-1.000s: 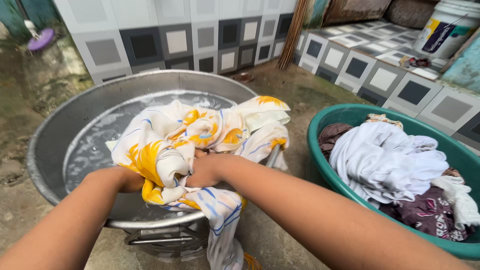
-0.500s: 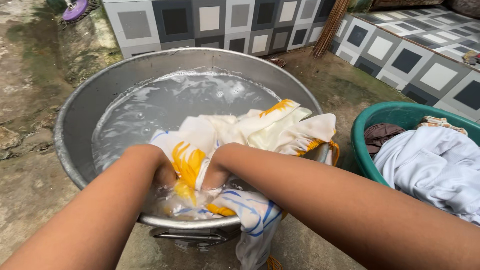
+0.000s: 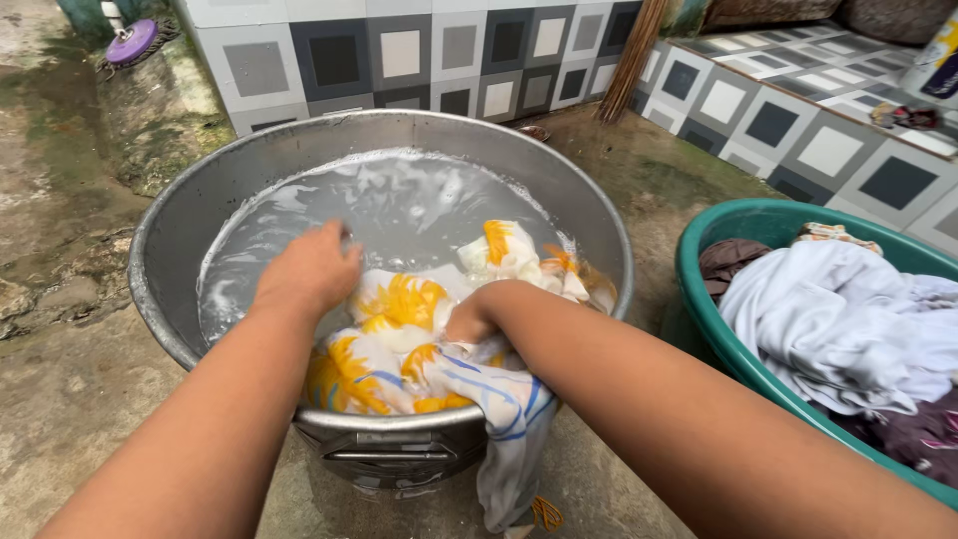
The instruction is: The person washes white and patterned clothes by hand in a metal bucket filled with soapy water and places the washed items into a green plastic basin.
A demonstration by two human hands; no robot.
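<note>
Both hands press the wet white-and-yellow cloth (image 3: pixel 399 344) at frame centre: left hand (image 3: pixel 307 271) flat, released; right hand (image 3: pixel 477 317) clenched in it. Round steel basin (image 3: pixel 180 230), soapy water (image 3: pixel 299 215); cloth's end hangs over the rim.

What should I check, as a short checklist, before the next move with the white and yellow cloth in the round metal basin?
1. Left hand on the white and yellow cloth: ok, it presses the cloth at the water's edge.
2. Right hand grips the cloth: ok, fingers buried in the folds.
3. Cloth fully inside the round metal basin: not ok, one end hangs over the near rim.
4. Soapy water in the basin: ok.
5. Room in the green plastic tub: cannot tell, the white laundry is piled high.
</note>
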